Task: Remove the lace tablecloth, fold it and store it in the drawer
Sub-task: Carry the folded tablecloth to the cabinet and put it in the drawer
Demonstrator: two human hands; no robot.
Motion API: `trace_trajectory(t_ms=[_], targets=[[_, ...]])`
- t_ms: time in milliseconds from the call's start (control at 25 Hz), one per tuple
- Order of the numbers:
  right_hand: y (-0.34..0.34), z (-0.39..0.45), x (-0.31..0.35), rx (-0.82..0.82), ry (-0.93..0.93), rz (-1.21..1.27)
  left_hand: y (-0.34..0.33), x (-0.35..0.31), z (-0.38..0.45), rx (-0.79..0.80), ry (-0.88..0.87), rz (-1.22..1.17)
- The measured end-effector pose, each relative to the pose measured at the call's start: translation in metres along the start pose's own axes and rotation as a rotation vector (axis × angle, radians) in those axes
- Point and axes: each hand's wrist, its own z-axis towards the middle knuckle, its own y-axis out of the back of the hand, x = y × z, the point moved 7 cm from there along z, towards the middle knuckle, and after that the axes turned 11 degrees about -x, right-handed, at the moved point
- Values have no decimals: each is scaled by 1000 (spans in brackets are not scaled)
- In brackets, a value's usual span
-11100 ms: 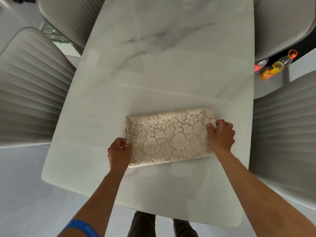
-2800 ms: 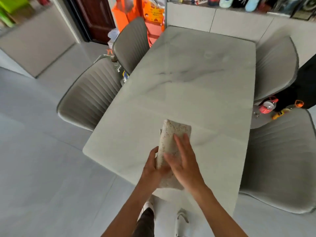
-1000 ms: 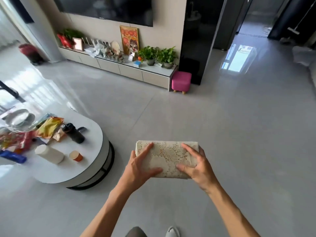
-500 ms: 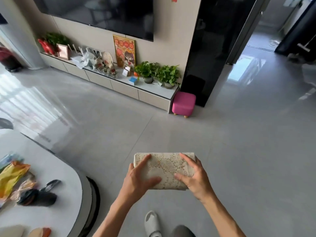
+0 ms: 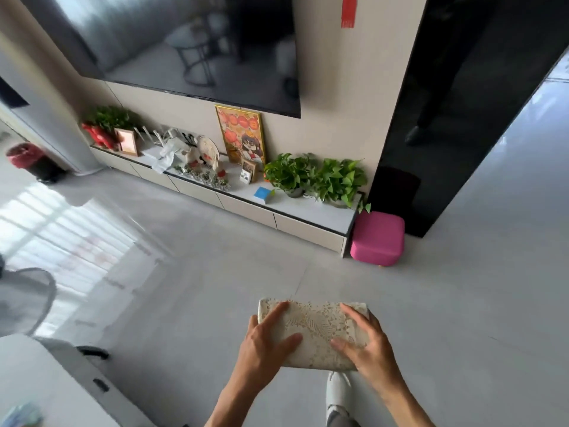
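The lace tablecloth [image 5: 317, 326] is folded into a small cream rectangle and held flat in the air in front of me. My left hand [image 5: 264, 345] grips its left end, thumb and fingers spread over the top. My right hand [image 5: 368, 346] holds the right end the same way. Ahead, a low TV cabinet [image 5: 308, 229] with closed drawer fronts runs along the wall under a big screen.
A pink stool [image 5: 378, 238] stands at the cabinet's right end beside a black glossy panel [image 5: 462, 118]. Potted plants [image 5: 317, 177], frames and ornaments crowd the cabinet top. A white coffee table [image 5: 40, 383] sits at lower left. Grey tiled floor lies between.
I have walked from the dining table with the folded cloth in both hands. The TV cabinet and pink stool are nearer now, and the coffee table has slid off to the left.
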Motion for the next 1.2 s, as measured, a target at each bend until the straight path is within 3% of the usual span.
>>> trace_trajectory(t_ms=[120, 280, 440, 640, 800, 920, 1200], targets=[[-30, 74, 15, 18, -52, 30, 8, -1, 78, 19, 39, -4], [-69, 187, 12, -83, -90, 35, 0, 13, 214, 59, 42, -86], [-121, 273, -32, -231, -152, 31, -31, 59, 344, 229, 16, -70], [-203, 341, -114, -327, -324, 124, -77, 149, 464, 423, 66, -58], [-248, 379, -186, -347, -402, 198, -117, 247, 513, 455, 428, -205], [-273, 410, -264, -305, -408, 163, -171, 323, 531, 596, 637, -274], [-323, 475, -483, -303, -434, 42, -316, 515, 577, 723, 668, -466]])
